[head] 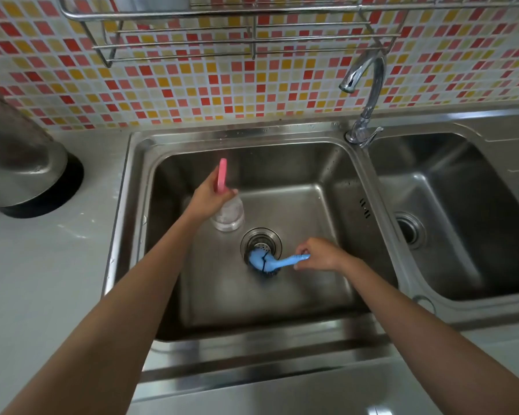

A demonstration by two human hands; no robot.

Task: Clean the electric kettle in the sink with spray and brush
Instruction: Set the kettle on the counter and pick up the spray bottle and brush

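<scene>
A steel electric kettle (21, 163) stands on its black base on the counter at the far left, partly cut off by the frame edge. My left hand (206, 199) grips the neck of a clear spray bottle (228, 215) with a pink top, held over the left basin of the sink (342, 181). A blue brush (270, 262) lies head-down beside the drain strainer (261, 239). My right hand (319, 254) has its fingers closed on the end of the brush handle.
A curved chrome tap (369, 94) rises between the left basin and the smaller right basin (450, 217). A wire rack (252, 37) hangs on the tiled wall above. White countertop (42, 280) lies to the left of the sink.
</scene>
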